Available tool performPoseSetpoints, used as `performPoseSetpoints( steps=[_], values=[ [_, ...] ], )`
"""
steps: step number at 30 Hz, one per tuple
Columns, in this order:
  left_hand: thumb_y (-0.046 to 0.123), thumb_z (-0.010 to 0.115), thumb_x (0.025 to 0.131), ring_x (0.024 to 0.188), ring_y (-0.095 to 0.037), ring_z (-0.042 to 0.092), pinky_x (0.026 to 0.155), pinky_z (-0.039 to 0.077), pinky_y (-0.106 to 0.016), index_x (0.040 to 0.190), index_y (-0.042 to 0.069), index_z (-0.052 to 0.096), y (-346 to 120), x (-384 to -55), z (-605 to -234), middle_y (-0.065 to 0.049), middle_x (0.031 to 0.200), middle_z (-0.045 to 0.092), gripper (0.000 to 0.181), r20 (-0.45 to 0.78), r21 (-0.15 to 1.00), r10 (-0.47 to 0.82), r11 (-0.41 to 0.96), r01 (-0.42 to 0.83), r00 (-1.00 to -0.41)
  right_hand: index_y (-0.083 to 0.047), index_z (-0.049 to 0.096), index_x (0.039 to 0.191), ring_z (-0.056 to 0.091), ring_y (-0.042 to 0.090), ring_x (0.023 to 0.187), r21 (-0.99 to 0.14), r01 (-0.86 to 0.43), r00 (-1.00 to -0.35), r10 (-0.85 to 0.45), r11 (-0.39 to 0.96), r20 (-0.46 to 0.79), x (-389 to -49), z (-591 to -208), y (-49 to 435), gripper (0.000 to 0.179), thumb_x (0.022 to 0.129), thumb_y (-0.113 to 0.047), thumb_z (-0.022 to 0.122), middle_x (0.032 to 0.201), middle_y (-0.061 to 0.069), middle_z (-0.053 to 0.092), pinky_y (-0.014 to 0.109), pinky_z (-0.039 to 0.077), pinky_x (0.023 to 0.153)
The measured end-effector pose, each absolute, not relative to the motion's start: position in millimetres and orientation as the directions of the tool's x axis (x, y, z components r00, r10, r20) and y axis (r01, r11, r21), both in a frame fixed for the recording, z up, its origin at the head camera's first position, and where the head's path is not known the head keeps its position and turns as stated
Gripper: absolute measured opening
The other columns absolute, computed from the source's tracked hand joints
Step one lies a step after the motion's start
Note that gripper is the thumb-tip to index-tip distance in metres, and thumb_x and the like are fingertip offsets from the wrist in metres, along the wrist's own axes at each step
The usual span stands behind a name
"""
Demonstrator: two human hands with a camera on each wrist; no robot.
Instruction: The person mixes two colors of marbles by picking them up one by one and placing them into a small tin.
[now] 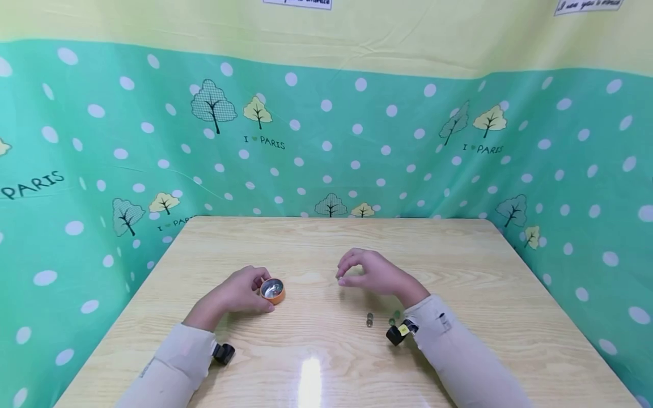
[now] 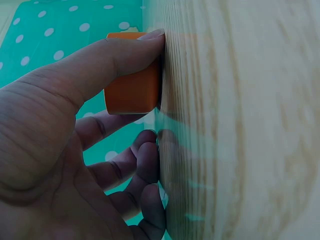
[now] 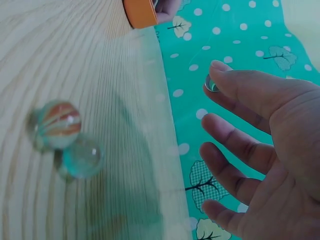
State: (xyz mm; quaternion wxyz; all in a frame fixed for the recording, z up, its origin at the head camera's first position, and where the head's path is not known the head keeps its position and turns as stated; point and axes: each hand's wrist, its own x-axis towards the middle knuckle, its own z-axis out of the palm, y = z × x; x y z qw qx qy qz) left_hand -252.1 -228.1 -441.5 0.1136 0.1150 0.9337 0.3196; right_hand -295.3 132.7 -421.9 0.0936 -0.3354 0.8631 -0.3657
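Observation:
On the left of the table, my left hand holds a small round orange container with a shiny metallic inside. Thumb and index finger lie along opposite sides of its orange wall in the left wrist view, and the other fingers curl near the tabletop. Above the table on the right, my right hand pinches a clear glass marble between thumb and index finger. Its other fingers are spread and loosely bent. Below that hand lie an orange-streaked marble and a clear greenish marble, side by side.
Two green marbles lie near my right wrist, by the black wrist camera. The wooden table has a light glare at its front. A green dotted cloth hangs behind and along both sides.

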Motion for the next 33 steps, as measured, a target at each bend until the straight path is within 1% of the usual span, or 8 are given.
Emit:
performPoseSetpoints(
  steps=[4, 10, 17, 20, 28, 33],
  values=[
    [0.026, 0.098, 0.068, 0.089, -0.021, 0.055, 0.075, 0.046, -0.036, 0.1, 0.016, 0.067, -228.6, -251.3, -440.3, -0.004, 0.099, 0.063, 0.046, -0.126, 0.622, 0.292, 0.768, 0.154, -0.948, -0.019, 0.079, 0.103, 0.06, 0.015, 0.117, -0.693, -0.53, -0.747, -0.656, 0.488, 0.108, -294.9, -418.9, 124.5, 0.015, 0.093, -0.03, 0.079, 0.118, -0.012, 0.064, 0.052, 0.048, 0.106],
    [0.026, 0.098, 0.067, 0.091, -0.022, 0.055, 0.077, 0.046, -0.037, 0.101, 0.016, 0.067, -230.7, -250.8, -437.6, -0.005, 0.101, 0.062, 0.048, -0.114, 0.6, 0.287, 0.783, 0.164, -0.951, -0.018, 0.079, 0.104, 0.059, 0.017, 0.119, -0.701, -0.54, -0.731, -0.672, 0.465, 0.118, -293.7, -414.0, 110.9, 0.017, 0.093, -0.031, 0.079, 0.12, -0.011, 0.064, 0.054, 0.045, 0.109],
    [0.025, 0.098, 0.067, 0.092, -0.022, 0.055, 0.078, 0.047, -0.037, 0.102, 0.015, 0.067, -230.6, -250.9, -436.8, -0.005, 0.102, 0.062, 0.048, -0.115, 0.598, 0.283, 0.785, 0.162, -0.952, -0.027, 0.078, 0.099, 0.058, 0.017, 0.118, -0.7, -0.553, -0.726, -0.674, 0.452, 0.137, -292.3, -411.9, 98.0, 0.008, 0.093, -0.031, 0.08, 0.119, -0.011, 0.064, 0.054, 0.044, 0.11],
    [0.026, 0.099, 0.066, 0.093, -0.022, 0.055, 0.078, 0.046, -0.037, 0.102, 0.016, 0.067, -230.0, -251.3, -437.6, -0.005, 0.103, 0.061, 0.049, -0.118, 0.591, 0.28, 0.791, 0.159, -0.953, -0.029, 0.077, 0.099, 0.058, 0.016, 0.118, -0.694, -0.555, -0.726, -0.675, 0.458, 0.136, -292.0, -412.6, 95.2, 0.007, 0.093, -0.03, 0.08, 0.119, -0.011, 0.063, 0.054, 0.045, 0.109],
    [0.027, 0.099, 0.067, 0.092, -0.022, 0.054, 0.077, 0.047, -0.037, 0.102, 0.016, 0.067, -228.3, -252.9, -441.0, -0.005, 0.103, 0.061, 0.049, -0.125, 0.595, 0.28, 0.789, 0.154, -0.952, -0.028, 0.077, 0.098, 0.058, 0.016, 0.118, -0.689, -0.554, -0.734, -0.665, 0.468, 0.138, -291.7, -414.8, 90.5, 0.006, 0.093, -0.029, 0.08, 0.119, -0.011, 0.063, 0.053, 0.045, 0.109],
    [0.028, 0.099, 0.066, 0.091, -0.022, 0.055, 0.076, 0.046, -0.037, 0.101, 0.017, 0.067, -227.6, -252.8, -443.2, -0.005, 0.102, 0.061, 0.048, -0.132, 0.608, 0.284, 0.78, 0.149, -0.95, -0.023, 0.079, 0.102, 0.059, 0.016, 0.117, -0.68, -0.565, -0.727, -0.672, 0.468, 0.142, -290.5, -414.6, 84.0, 0.012, 0.093, -0.031, 0.079, 0.118, -0.01, 0.063, 0.052, 0.046, 0.109]
  ],
)
